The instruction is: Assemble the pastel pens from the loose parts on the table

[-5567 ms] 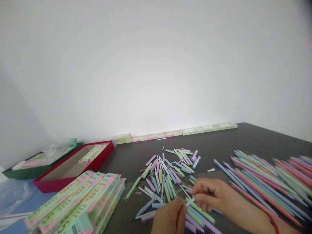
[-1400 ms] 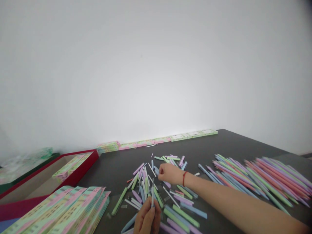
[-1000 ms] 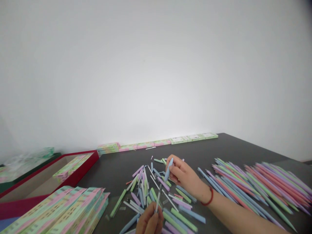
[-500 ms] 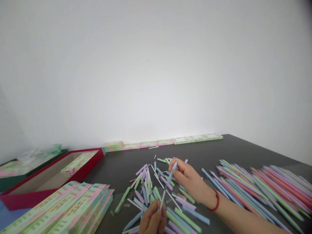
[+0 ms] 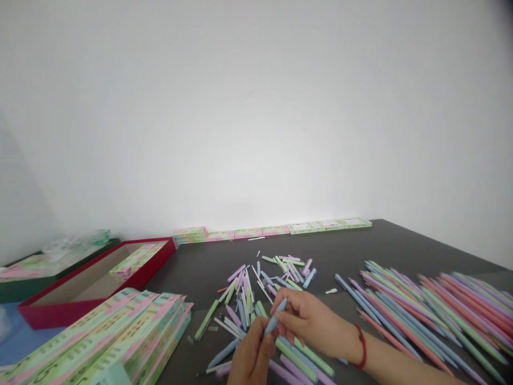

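Note:
Just below the middle of the view, my two hands meet around a small tapered blue pen barrel (image 5: 276, 317). My right hand (image 5: 298, 318), with a red cord on its wrist, pinches the upper part of the barrel. My left hand (image 5: 252, 350) is closed at its lower end. The white refill is out of sight among my fingers. Under and around my hands lie loose green, purple and blue pen parts (image 5: 206, 320) and thin white refills (image 5: 261, 285).
On the right lie long assembled pastel pens (image 5: 401, 315). Printed flat boxes (image 5: 96, 342) are stacked at the front left, near a red open box (image 5: 60, 310) and a dark green box (image 5: 36, 286) with plastic wrap. More boxes (image 5: 304, 228) line the wall along the black table (image 5: 352, 251).
My hands have come together, and the white refill that showed between them is now hidden. The blue barrel has moved down towards my left hand. The view has shifted slightly.

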Action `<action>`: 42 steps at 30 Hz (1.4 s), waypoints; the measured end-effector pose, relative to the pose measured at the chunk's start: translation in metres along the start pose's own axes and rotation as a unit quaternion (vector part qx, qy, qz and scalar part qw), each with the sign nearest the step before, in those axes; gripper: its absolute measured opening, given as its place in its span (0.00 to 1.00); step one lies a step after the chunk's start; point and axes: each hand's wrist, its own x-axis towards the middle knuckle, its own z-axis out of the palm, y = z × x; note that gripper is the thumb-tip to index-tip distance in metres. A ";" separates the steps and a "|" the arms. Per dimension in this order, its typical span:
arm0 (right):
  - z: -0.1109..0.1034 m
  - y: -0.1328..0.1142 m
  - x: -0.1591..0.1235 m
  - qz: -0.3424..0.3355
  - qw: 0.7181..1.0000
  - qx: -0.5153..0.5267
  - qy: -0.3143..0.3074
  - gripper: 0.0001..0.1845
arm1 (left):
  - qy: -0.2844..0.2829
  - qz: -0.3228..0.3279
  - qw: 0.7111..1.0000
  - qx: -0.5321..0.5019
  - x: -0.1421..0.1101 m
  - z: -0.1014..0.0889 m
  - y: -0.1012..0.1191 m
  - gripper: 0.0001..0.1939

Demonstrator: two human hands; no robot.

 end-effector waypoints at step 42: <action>-0.017 0.035 -0.036 0.202 0.973 0.036 -0.103 0.13 | -0.239 0.029 0.784 0.572 0.006 0.002 0.040 0.08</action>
